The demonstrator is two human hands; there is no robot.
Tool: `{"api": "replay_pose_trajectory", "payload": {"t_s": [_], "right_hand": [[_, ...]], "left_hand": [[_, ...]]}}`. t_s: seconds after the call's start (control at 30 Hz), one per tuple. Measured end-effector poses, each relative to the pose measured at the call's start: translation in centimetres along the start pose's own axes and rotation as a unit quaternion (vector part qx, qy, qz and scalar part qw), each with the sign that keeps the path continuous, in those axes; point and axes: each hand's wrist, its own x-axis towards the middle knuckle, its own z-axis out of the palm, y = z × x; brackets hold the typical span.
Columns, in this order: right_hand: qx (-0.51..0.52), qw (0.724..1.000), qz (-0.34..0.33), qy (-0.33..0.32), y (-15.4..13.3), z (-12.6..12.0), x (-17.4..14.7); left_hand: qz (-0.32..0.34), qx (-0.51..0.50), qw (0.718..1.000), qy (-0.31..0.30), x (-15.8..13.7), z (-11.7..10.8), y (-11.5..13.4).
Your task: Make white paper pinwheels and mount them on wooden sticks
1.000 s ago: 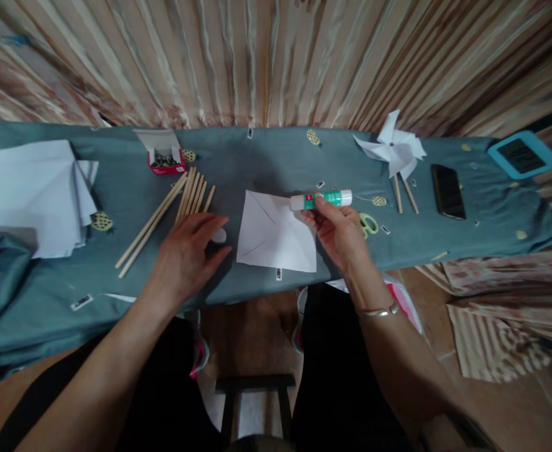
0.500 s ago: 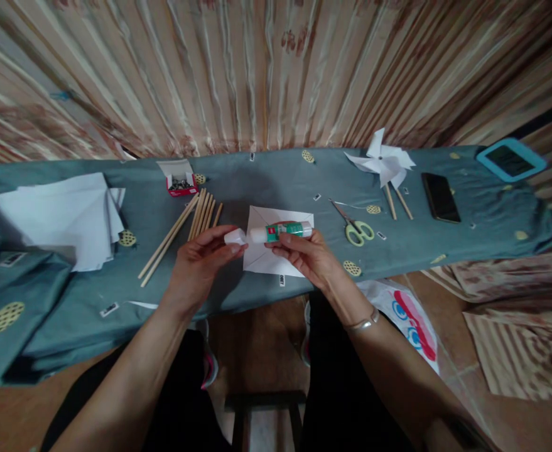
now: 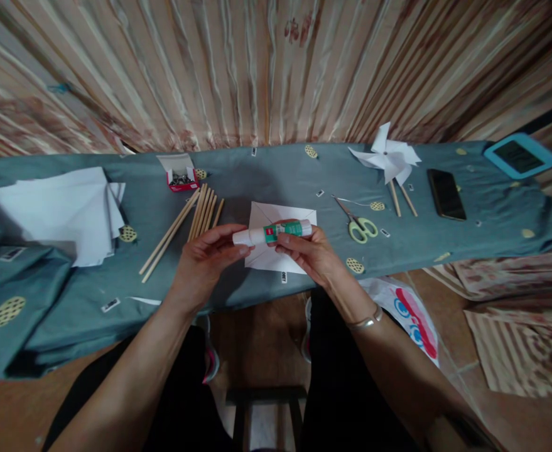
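Observation:
My right hand [image 3: 306,251] is closed around a glue stick [image 3: 276,233] with a green and white label, held level above the table. Between the thumb and fingers of my left hand [image 3: 214,251] is the white glue stick cap [image 3: 242,238], which meets the left end of the tube. Under both hands lies a square sheet of white paper [image 3: 282,260] with diagonal crease lines, partly hidden by the glue stick and fingers. Several wooden sticks [image 3: 203,213] lie just beyond my left hand.
White paper sheets [image 3: 59,213] are stacked at the left. A red box of small metal pieces [image 3: 181,181] stands behind the sticks. To the right are green-handled scissors [image 3: 363,229], paper pinwheels [image 3: 391,157], a phone [image 3: 446,193] and a blue-framed device [image 3: 520,156].
The cap in my left hand has come against the end of the glue stick; a gap between them has closed. The view has shifted slightly.

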Motion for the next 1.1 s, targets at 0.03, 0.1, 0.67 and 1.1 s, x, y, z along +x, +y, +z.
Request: {"api": "replay_pose_trajectory", "payload": {"t_s": [0.03, 0.1, 0.67, 1.1], "right_hand": [[-0.006, 1.0, -0.005, -0.004, 0.1, 0.0, 0.0], [-0.019, 1.0, -0.012, -0.012, 0.2, -0.1, 0.1], [-0.037, 0.999, -0.013, -0.02, 1.3, 1.5, -0.2], [-0.125, 0.989, -0.073, -0.026, 0.8, 0.3, 0.2]], "left_hand": [[0.004, 0.006, 1.0, 0.0, 0.0, -0.1, -0.1], [0.013, 0.027, 1.0, -0.001, 0.0, -0.2, -0.2], [0.062, 0.146, 0.987, 0.001, -0.8, -0.2, -0.5], [0.152, 0.242, 0.936, 0.208, 0.2, -7.3, 2.0]]}}
